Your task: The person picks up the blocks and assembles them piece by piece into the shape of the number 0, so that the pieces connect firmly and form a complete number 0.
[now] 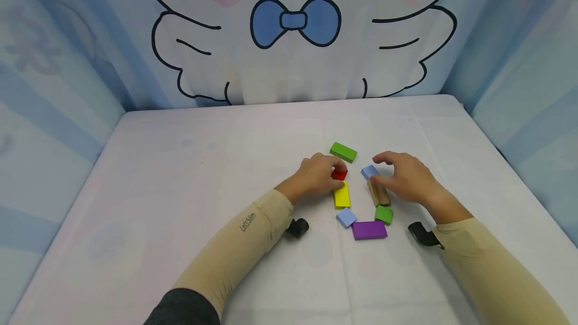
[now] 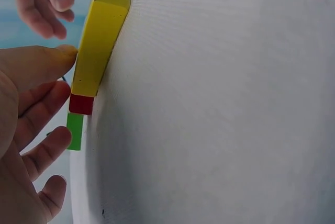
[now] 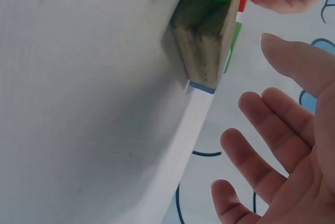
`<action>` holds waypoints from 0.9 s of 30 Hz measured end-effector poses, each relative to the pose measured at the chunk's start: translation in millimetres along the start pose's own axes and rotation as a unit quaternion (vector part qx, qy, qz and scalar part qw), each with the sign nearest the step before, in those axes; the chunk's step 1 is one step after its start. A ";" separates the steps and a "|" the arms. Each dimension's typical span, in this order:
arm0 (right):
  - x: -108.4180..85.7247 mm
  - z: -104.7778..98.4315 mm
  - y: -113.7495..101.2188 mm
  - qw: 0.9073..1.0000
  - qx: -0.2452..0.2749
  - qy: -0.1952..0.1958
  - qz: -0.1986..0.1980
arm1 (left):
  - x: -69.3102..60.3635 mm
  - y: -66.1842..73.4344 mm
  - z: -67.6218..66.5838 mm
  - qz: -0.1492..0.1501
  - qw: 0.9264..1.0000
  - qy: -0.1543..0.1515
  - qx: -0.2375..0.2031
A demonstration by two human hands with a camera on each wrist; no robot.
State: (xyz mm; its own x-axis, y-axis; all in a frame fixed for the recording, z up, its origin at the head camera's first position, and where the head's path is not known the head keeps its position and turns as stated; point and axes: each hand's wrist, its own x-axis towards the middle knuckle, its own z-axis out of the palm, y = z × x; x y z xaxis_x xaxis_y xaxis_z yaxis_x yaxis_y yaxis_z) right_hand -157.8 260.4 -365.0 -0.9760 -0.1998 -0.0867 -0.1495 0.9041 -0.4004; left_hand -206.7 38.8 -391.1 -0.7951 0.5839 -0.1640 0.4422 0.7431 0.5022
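Observation:
In the head view my left hand (image 1: 318,173) is at a red block (image 1: 339,175) and a yellow block (image 1: 341,195) lying end to end. Its thumb touches the yellow block's upper edge in the left wrist view, and the other fingers bend loosely near the red one. No firm grip shows there. My right hand (image 1: 406,177) hovers by a light blue block (image 1: 370,171) and a brown wooden block (image 1: 378,193). With thumb and fingers spread, it holds nothing in the right wrist view. Beyond the left fingers lies a long green block (image 1: 343,152).
Nearer me, a second light blue block (image 1: 346,217), a purple block (image 1: 369,230) and a smaller green block (image 1: 384,214) continue the rough ring. Black wrist devices (image 1: 423,234) sit under both sleeves. Patterned curtains (image 1: 293,74) border the white table (image 1: 203,164).

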 end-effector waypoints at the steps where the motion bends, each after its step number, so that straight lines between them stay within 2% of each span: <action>1: 1.3 -0.1 0.5 1.000 0.001 -0.002 0.002 | -0.4 0.4 -0.3 0.000 1.000 -0.001 0.000; 12: 13.6 1.0 3.6 1.000 0.004 -0.019 0.009 | -2.7 1.9 -1.6 -0.002 1.000 0.000 0.002; 27: 18.0 2.5 3.9 1.000 -0.002 -0.028 0.004 | -1.4 -0.5 0.0 0.004 1.000 0.004 -0.006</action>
State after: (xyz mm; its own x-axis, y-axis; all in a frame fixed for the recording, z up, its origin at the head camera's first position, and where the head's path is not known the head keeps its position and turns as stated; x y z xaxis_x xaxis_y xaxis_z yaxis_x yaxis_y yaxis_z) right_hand -175.5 259.4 -370.4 -0.9668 -0.2130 -0.1413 -0.1420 0.9071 -0.3961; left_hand -205.8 37.6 -391.0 -0.7948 0.5876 -0.1519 0.4445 0.7340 0.5135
